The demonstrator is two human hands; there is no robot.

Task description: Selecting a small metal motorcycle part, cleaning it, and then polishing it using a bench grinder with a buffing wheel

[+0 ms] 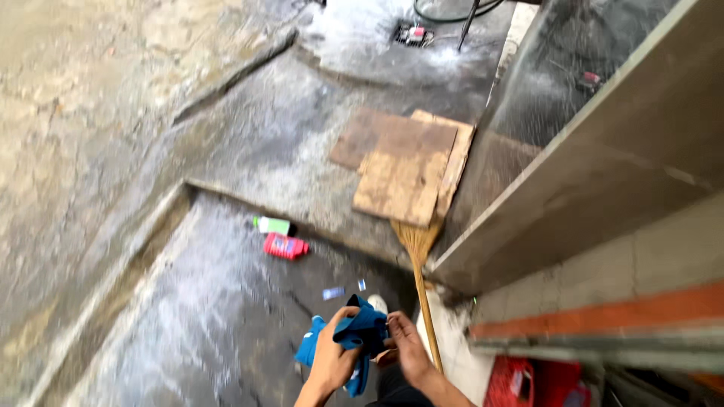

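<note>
Head-worn view, steeply down, floor distant

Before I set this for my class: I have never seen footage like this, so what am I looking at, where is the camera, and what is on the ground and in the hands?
There is one picture, taken by a camera worn on a person's head and looking down, so the two bare arms at the bottom are that person's own. The left hand and the right hand together hold a blue cloth. Below lies wet concrete ground. On it are a red packet, a green packet and flat wooden boards. A broom leans by the wall, and a red crate sits at the bottom right.
</note>
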